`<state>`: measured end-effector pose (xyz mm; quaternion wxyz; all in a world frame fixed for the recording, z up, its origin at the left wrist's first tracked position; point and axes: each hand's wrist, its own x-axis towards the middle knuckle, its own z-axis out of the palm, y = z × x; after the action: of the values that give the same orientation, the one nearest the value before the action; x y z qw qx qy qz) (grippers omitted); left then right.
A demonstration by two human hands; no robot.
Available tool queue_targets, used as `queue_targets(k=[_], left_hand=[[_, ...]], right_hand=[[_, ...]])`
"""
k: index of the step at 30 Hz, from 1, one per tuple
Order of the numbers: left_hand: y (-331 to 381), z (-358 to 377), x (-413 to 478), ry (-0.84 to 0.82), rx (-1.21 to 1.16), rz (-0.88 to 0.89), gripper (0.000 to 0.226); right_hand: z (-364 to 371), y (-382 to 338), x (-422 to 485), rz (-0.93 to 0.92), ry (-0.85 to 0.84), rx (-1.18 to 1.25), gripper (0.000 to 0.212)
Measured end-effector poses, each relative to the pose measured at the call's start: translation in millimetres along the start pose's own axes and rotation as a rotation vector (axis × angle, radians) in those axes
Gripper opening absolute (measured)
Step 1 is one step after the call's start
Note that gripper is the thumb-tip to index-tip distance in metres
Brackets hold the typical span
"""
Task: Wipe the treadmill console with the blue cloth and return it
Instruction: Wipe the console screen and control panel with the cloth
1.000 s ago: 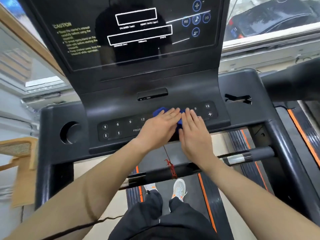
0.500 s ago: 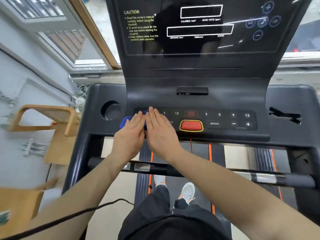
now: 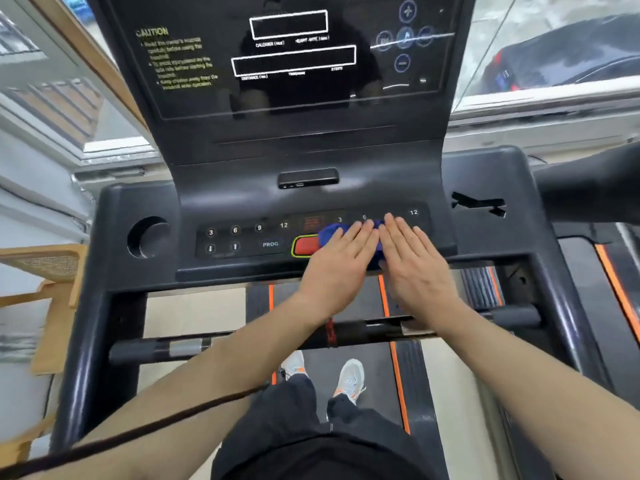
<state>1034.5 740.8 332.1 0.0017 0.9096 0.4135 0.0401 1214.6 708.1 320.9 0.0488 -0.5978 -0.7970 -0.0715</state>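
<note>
A black treadmill console point(image 3: 485, 174) fills most of the view, its tall dark display panel point(image 3: 294, 57) rising at the back with white caution text on the left and outlined readout boxes in the middle. Below the display runs the button strip point(image 3: 242, 237), showing numbered keys, arrow keys and a PROG key on its left half and a 12 key at the far right. A round cup holder point(image 3: 147, 237) sits in the console's left wing. A crossbar point(image 3: 173, 348) spans the frame under the person's forearms, and two light sneakers point(image 3: 349, 377) stand on the belt below. The left hand point(image 3: 341, 268) and right hand point(image 3: 414, 259) lie side by side, palms down with fingers flat and extended, both pressing on the blue cloth point(image 3: 330, 232) rather than curling around it. The cloth lies on the right half of the button strip, mostly hidden, bunched out at the left hand's fingertips and touching the right end of the red stop button point(image 3: 304, 244).
</note>
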Motion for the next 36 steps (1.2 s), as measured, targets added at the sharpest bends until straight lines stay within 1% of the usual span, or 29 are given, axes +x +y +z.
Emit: queue_targets(k=[2, 4, 6, 9, 11, 14, 17, 19, 22, 24, 26, 27, 29, 31, 33, 36], left_hand=[[20.7, -0.7, 31.9, -0.020, -0.002, 0.071, 0.056], [36.2, -2.7, 51.9, -0.037, 0.018, 0.106, 0.056], [42.9, -2.7, 55.4, -0.015, 0.044, 0.109, 0.055], [33.0, 2.0, 30.4, -0.032, 0.024, 0.118, 0.058], [11.7, 3.4, -0.4, 0.013, 0.008, 0.106, 0.053], [-30.3, 1.8, -60.5, 0.094, 0.007, 0.056, 0.048], [-72.7, 2.0, -114.5, 0.099, 0.053, -0.073, 0.051], [-98.3, 1.8, -138.0, 0.079, 0.069, -0.200, 0.054], [-130.1, -4.3, -159.2, 0.075, 0.076, -0.410, 0.053], [-147.0, -8.4, -171.6, 0.079, 0.031, -0.527, 0.054], [-156.7, -8.9, -179.4, 0.084, -0.005, -0.581, 0.053], [-158.3, -8.0, -179.9, 0.107, -0.023, -0.589, 0.052], [-153.6, -7.1, -174.1, 0.142, -0.069, -0.571, 0.053], [-144.4, -6.1, -160.7, 0.128, -0.079, -0.494, 0.061], [-136.3, -5.4, -140.5, 0.094, -0.094, -0.402, 0.061], [-116.4, -14.5, -90.6, 0.034, -0.190, -0.287, 0.055]], right_hand=[[-1.5, 27.9, -9.0, 0.118, -0.019, 0.021, 0.052], [-2.1, 42.9, -15.3, 0.212, -0.052, 0.039, 0.055], [0.1, 39.2, -19.1, 0.273, -0.051, 0.045, 0.055], [7.0, 5.5, -24.2, 0.309, -0.016, 0.104, 0.057], [10.9, -24.6, -25.2, 0.237, -0.008, 0.145, 0.061], [10.5, -71.9, -17.2, 0.033, -0.009, 0.175, 0.060], [3.7, -117.9, 11.7, -0.148, -0.042, 0.163, 0.061], [-1.1, -149.8, 41.5, -0.237, -0.063, 0.146, 0.061], [-10.3, -194.4, 89.0, -0.346, -0.112, 0.108, 0.062], [-16.2, -219.0, 112.5, -0.399, -0.168, 0.092, 0.066], [-19.6, -233.5, 123.2, -0.408, -0.215, 0.082, 0.070], [-19.3, -235.8, 123.2, -0.407, -0.223, 0.072, 0.067], [-19.0, -229.1, 115.1, -0.393, -0.228, 0.064, 0.063], [-20.3, -211.1, 103.8, -0.353, -0.234, 0.056, 0.065], [-23.7, -185.1, 95.2, -0.295, -0.257, 0.030, 0.065], [-29.9, -135.6, 86.7, -0.120, -0.282, 0.008, 0.066]])
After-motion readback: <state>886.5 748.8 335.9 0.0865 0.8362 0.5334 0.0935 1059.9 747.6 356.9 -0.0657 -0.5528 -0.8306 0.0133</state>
